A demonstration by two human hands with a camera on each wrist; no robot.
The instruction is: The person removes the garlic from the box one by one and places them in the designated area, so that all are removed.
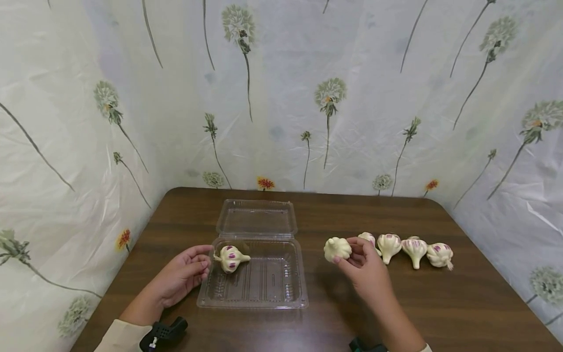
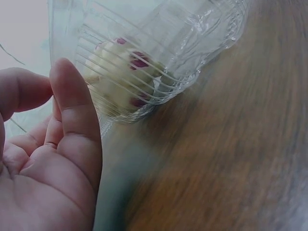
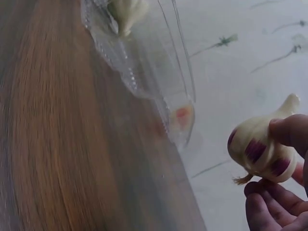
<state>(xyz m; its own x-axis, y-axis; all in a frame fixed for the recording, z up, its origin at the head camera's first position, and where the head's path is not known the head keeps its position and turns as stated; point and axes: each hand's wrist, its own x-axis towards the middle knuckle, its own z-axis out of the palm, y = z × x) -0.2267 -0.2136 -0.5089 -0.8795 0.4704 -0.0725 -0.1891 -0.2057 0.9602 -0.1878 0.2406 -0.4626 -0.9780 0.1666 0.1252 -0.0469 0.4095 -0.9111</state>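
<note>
My right hand [image 1: 367, 269] pinches a cream garlic bulb [image 1: 337, 249] above the table, between the clear container and a row of bulbs. In the right wrist view, purple patches and a tuft of dry roots show on this held bulb [image 3: 262, 149]. The clear plastic container [image 1: 264, 300] lies with its lid folded back. One garlic bulb [image 1: 230, 259] rests inside its left part, stem pointing right. At the container's left rim, my left hand [image 1: 182, 276] pinches the edge between thumb and fingers, as the left wrist view shows the hand [image 2: 53, 144] close up.
Several more garlic bulbs [image 1: 414, 249] stand in a row on the right of the brown wooden table [image 1: 343, 215]. The container's open lid [image 1: 257, 217] lies toward the back. A flower-printed sheet [image 1: 281, 98] hangs around the table's back and sides.
</note>
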